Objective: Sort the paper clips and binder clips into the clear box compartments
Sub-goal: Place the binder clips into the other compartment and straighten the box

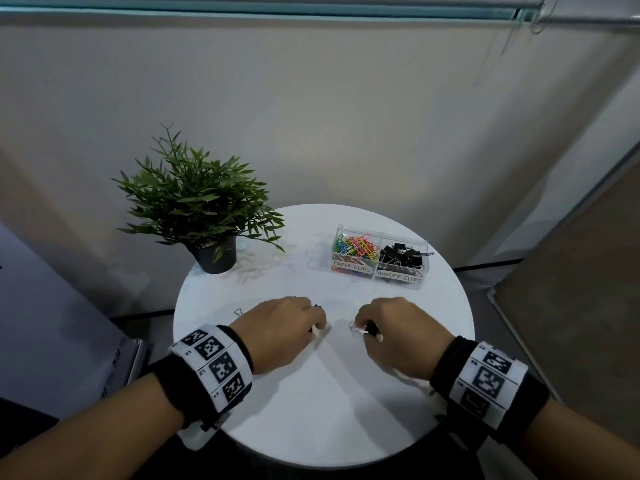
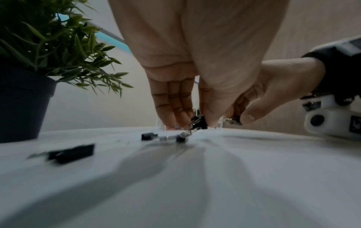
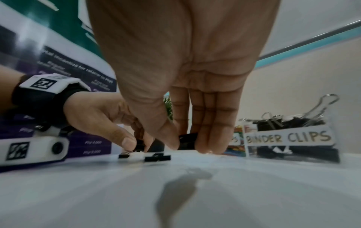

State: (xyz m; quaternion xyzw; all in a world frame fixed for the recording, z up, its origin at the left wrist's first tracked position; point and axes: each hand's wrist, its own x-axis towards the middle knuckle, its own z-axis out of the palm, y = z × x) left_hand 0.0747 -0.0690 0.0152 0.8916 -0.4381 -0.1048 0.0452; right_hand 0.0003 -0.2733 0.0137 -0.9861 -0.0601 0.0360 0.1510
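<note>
Left hand: the left hand reaches down to the white round table, thumb and fingers pinching a black binder clip just above the tabletop, nearer the person than the clear box.
Right hand: the right hand is beside the left one, thumb and fingers closed round another black binder clip at the table surface.
Loose clips: three more black binder clips lie on the table near the left hand.
Clear box: the clear box stands at the far right of the table, beyond the right hand.
Box contents: coloured paper clips fill its left compartment, labelled PAPER CLIPS; black binder clips fill the right one, labelled BINDER CLIPS.
Plant: a potted plant stands left of the clear box.
</note>
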